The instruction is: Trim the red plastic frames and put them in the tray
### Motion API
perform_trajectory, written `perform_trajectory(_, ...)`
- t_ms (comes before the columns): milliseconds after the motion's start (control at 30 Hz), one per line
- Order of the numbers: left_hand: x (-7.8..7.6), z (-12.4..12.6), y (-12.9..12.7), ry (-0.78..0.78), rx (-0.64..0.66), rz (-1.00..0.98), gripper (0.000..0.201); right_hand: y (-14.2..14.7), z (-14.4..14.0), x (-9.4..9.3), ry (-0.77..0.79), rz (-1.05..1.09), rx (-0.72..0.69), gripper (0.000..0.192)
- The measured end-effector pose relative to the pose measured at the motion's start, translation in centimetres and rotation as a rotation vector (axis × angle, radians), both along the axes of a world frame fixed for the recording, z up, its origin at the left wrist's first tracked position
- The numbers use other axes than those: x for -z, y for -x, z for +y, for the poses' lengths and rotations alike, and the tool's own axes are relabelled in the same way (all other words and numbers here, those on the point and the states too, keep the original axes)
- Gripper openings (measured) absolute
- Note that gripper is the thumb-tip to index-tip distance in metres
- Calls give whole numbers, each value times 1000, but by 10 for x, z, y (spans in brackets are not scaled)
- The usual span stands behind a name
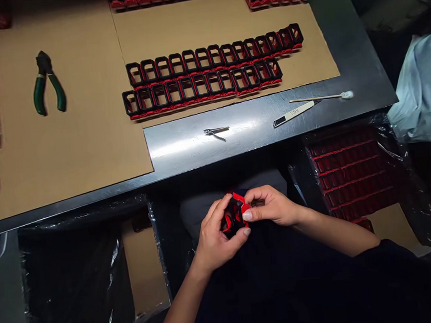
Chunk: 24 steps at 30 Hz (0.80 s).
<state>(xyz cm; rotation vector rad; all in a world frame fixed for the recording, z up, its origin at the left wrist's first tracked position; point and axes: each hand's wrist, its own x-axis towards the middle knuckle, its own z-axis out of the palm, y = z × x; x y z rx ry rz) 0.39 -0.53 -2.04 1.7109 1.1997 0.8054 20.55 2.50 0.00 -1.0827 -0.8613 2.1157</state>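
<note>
Over my lap I hold a small red and black plastic part (236,212) between both hands. My left hand (217,236) is closed around its left side and underside, thumb along the near edge. From the right, my right hand (269,207) pinches the red edge between thumb and fingers. Fingers cover much of the part. On the table in front stand two rows of similar black-topped red frames, a rear row (202,60) and a nearer row (202,87). A nail clipper (216,131) lies on the metal edge closest to my hands.
Green-handled cutting pliers (48,85) lie on the cardboard (86,137). A cotton-tipped stick (318,98) and a white strip tool (294,114) rest at the table edge. Below right, a plastic-lined box (354,175) holds red parts; another lined box (79,277) is below left.
</note>
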Motion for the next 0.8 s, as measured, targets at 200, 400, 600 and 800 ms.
perform_trajectory(200,-3,2,3,337,-62,-220,60,1,-3,2,-538,-154,72,19)
perform_trajectory(400,-16,1,3,441,-51,-281,74,-1,-4,7,-900,-270,108,10)
perform_trajectory(600,-16,-2,-2,327,-69,-185,86,-1,-2,9,-1133,-422,73,11)
perform_trajectory(800,-17,-1,-8,-19,-72,-116,80,0,-3,10,-1142,-433,140,13)
